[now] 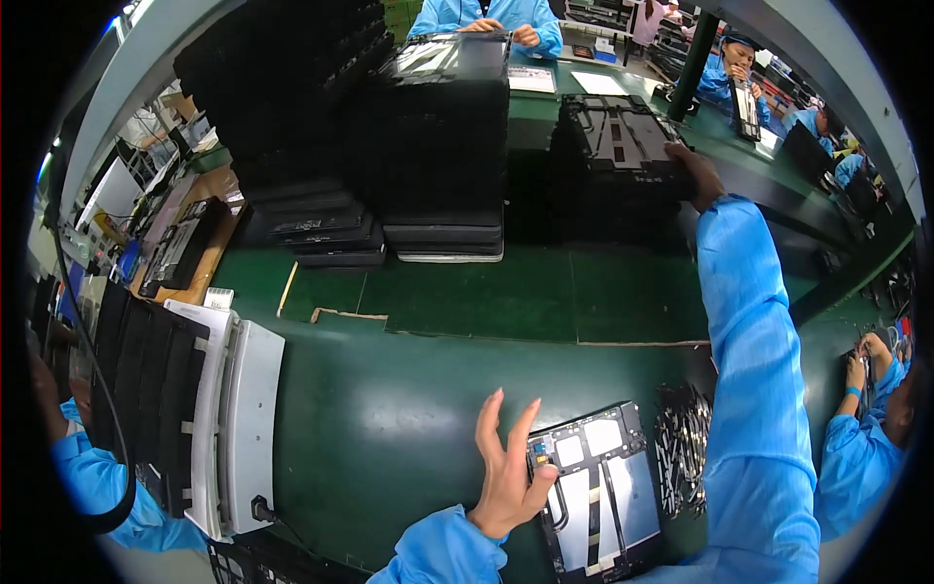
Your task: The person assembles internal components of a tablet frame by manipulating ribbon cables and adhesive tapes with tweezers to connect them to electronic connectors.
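My left hand (508, 469) is open, its fingers spread and its thumb over the left edge of an opened tablet (630, 492). That tablet lies on the green table, its black frame, pale silvery panels and dark strips facing up. My right arm reaches far forward. My right hand (697, 175) grips the right edge of the top tablet (619, 134) on a dark stack; its lower fingers are partly hidden. Between the near tablet and my right sleeve is a pile of small black and silver strips (683, 450).
Tall stacks of black tablets (433, 156) rise at the far left and centre. A white device (251, 428) with a plugged cable stands left, beside a row of dark panels (146, 380). A green post (856, 263) slants at the right. Co-workers in blue sit around.
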### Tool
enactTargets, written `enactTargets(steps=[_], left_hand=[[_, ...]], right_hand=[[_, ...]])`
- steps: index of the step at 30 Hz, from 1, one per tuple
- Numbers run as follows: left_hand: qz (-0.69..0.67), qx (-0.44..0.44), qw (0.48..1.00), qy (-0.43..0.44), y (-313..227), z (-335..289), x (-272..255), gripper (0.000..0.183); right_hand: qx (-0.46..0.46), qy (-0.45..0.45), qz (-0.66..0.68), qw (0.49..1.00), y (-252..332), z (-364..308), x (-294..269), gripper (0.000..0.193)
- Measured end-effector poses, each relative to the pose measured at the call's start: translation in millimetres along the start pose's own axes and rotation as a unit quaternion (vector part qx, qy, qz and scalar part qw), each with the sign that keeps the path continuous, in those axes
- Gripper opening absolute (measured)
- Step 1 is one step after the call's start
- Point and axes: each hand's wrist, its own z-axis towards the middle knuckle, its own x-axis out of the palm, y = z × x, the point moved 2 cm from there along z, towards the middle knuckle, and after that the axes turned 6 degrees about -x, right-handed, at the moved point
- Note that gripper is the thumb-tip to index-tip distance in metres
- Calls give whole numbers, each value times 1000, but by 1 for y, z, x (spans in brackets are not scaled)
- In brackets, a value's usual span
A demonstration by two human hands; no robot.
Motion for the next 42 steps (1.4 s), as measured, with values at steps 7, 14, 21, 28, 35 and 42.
enactTargets(steps=[7, 14, 21, 28, 35, 42], left_hand=[[-28, -4, 1000, 6, -2, 0, 2, 67], [-39, 13, 999, -17, -5, 3, -1, 61], [-31, 14, 999, -15, 8, -2, 1, 55], [-40, 52, 997, -45, 3, -6, 7, 44], [-80, 11, 995, -59, -9, -31, 22, 35], [-5, 15, 998, -64, -44, -93, 32, 30]], right_hand=[[-34, -32, -161, 986, -24, 23, -21, 32], [-114, -47, -249, 961, 2, 28, -65, 36], [-352, 23, -344, 871, 108, -240, 34, 36], [-258, 164, -528, 792, 81, -431, -30, 10], [-207, 112, -641, 730, -36, -449, -134, 16], [-27, 138, -465, 874, -56, -434, -150, 21]])
